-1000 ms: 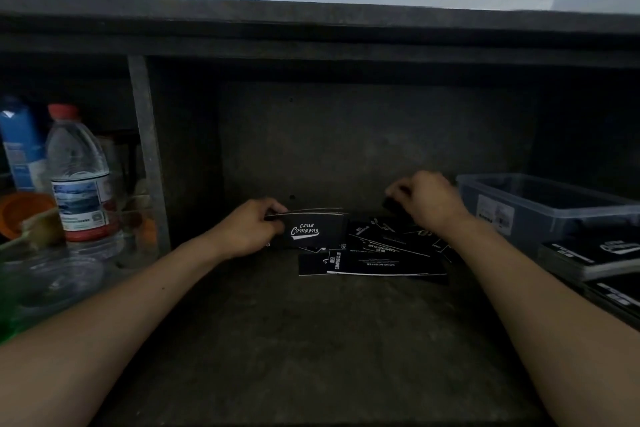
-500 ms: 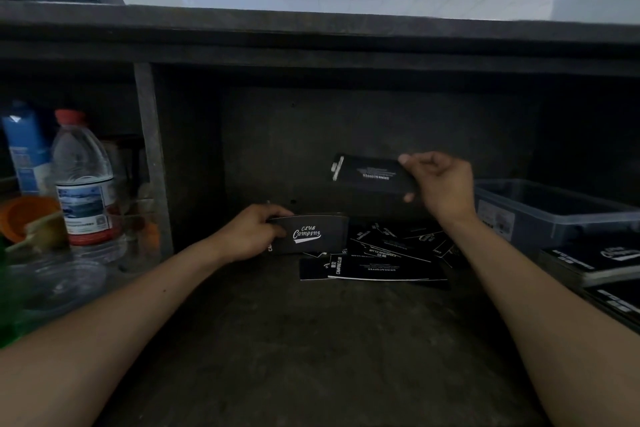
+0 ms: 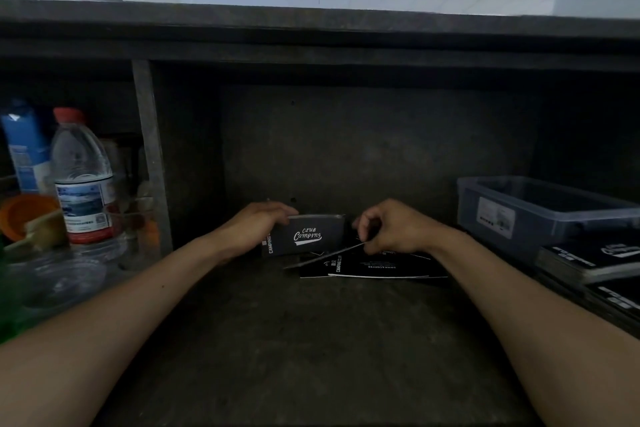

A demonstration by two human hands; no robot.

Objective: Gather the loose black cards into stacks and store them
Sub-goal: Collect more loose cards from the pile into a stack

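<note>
Head view: I see both bare arms reaching into a dark shelf (image 3: 311, 340) set under a counter top. The left hand (image 3: 256, 229) has its grip curled round a stack of black cards (image 3: 308, 234). The stack is held upright on its long edge near the back of the shelf, left of centre, with the white "Club Camping" print facing me.

The right hand (image 3: 391, 229), just beside that stack, pinches a single card (image 3: 325, 255) between thumb and fingertips. The card slants down toward the left and is edge-on to me, so it may be more than one. Its low end sits just below the stack.

Under the right hand, loose cards (image 3: 381, 269) lie flat and overlapping, mid-shelf toward the back. At the shelf's right edge stands a clear plastic bin (image 3: 540, 218), and in front of it more stacked cards (image 3: 588, 260) lie flat.

An upright divider (image 3: 150, 156) bounds the shelf on the left. Beyond it stand a water bottle (image 3: 83, 177) with a red cap, a blue carton (image 3: 24, 149) and an orange cup (image 3: 24, 215).
</note>
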